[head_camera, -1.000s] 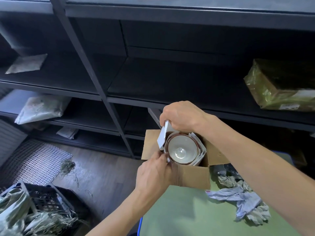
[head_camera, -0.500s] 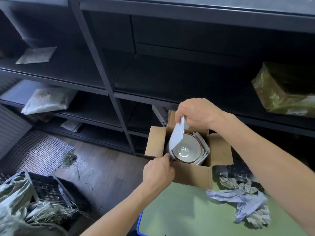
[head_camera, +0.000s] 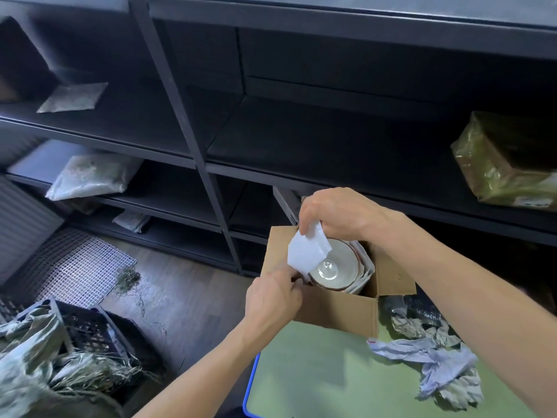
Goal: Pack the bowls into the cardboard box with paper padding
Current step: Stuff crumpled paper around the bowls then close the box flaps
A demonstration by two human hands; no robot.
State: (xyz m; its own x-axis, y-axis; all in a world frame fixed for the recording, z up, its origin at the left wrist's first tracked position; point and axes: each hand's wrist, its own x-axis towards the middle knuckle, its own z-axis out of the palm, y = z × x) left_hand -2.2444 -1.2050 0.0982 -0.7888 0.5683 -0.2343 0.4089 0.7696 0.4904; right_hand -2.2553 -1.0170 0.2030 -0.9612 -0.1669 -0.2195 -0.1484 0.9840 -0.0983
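Cream ceramic bowl (head_camera: 342, 274) in brown cardboard box (head_camera: 337, 312); padding unfinished.
R hand (head_camera: 340, 215) fingers pinch white folded paper sheet (head_camera: 306, 251); L hand (head_camera: 271, 300) grip unclear.

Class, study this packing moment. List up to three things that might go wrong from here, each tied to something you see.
1. The cardboard box stands near the corner of the table, beside the drop to the floor; pushing padding in might nudge it off.
2. The white sheet pinched by the right hand covers only part of the bowl; its bare rim may chip if left uncovered.
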